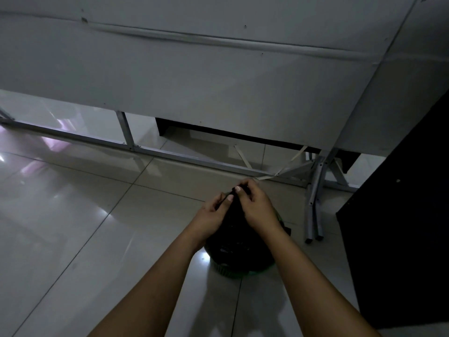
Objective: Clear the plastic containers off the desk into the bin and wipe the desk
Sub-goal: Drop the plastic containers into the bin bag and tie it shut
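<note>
Just below the centre of the frame, both hands meet over a green bin [230, 272] that stands on the tiled floor [73, 227], lined with a black bag [233, 237]. The left hand [213, 215] and the right hand [255, 207] are curled, fingertips pinching the gathered neck of the bag between them, which rises towards the upper part of the frame, away from the bin's rim. The bin sits directly beneath the forearms, a little nearer the right wrist, so neither hand has to reach; the bag's long axis runs from the bin mouth up to the pinch point. It looks as though the bag top is being twisted or tied, though the dim light hides any knot. No plastic containers show; whether they lie inside the bag cannot be told. The desk [218, 76], pale and filling the top of the frame, stands beyond the bin, its metal frame [170, 154] crossing the middle. Its top surface is not visible from here.
</note>
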